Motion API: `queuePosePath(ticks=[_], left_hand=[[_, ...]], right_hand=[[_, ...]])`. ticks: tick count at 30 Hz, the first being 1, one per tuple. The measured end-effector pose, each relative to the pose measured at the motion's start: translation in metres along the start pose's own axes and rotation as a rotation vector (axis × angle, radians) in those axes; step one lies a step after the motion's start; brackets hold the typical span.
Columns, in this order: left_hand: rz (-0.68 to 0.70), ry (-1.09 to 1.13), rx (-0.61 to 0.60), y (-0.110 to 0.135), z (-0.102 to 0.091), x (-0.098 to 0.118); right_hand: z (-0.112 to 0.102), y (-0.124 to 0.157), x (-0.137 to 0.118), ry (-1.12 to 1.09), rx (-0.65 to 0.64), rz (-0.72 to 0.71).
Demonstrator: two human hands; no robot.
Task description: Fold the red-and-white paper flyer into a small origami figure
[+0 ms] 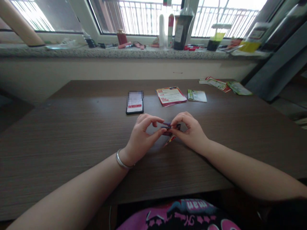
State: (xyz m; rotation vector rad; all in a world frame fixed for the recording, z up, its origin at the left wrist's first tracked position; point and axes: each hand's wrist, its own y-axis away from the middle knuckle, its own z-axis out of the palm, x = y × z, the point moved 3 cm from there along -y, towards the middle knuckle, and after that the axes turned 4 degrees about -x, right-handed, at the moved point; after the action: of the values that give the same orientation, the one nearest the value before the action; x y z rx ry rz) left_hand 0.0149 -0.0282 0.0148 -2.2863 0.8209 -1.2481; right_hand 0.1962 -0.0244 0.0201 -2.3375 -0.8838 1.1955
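Over the middle of the table, my left hand [146, 131] pinches the left edge of some small dark purple printed cards [167, 133] between thumb and fingers. From the other side my right hand [188, 127] pinches the same cards, with fingertips almost meeting those of the left. A red and yellow piece [171, 138] sticks out below them, tilted down towards me. How many cards there are is hard to tell, since the fingers cover part of them. Beyond my hands lies a stack of red-bordered printed cards [170, 95], with a smaller green and white stack [197, 95] to its right.
A phone [134, 102] with a lit screen lies left of the card stacks. Loose green and red packets or cards [218, 84] are at the table's far right. Bottles, including a dark one [180, 32], and small items line the stone windowsill [144, 54] behind the table [72, 127].
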Motion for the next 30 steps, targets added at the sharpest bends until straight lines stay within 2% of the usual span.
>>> queuePosePath(ticks=[5,11,19,23,30], left_hand=[[0.045,-0.048,0.009,-0.0010,-0.0001,0.0037],[0.071,-0.024,0.021,-0.0005,0.0007,0.0038],[0.047,0.035,0.030,0.0001,0.0024,0.0023],[0.048,0.031,-0.012,-0.0009,0.0028,0.0017],[0.050,0.043,-0.060,-0.0021,0.0032,0.0036]], right_hand=[[0.0014,-0.0020,-0.0032,0.011,-0.025,-0.049],[0.0025,-0.0018,-0.0021,0.098,-0.058,-0.027],[0.0026,0.0009,-0.0017,0.092,0.039,-0.073],[0.0031,0.0026,0.0000,0.060,0.062,-0.047],[0.0072,0.0012,0.0022,-0.029,-0.006,-0.011]])
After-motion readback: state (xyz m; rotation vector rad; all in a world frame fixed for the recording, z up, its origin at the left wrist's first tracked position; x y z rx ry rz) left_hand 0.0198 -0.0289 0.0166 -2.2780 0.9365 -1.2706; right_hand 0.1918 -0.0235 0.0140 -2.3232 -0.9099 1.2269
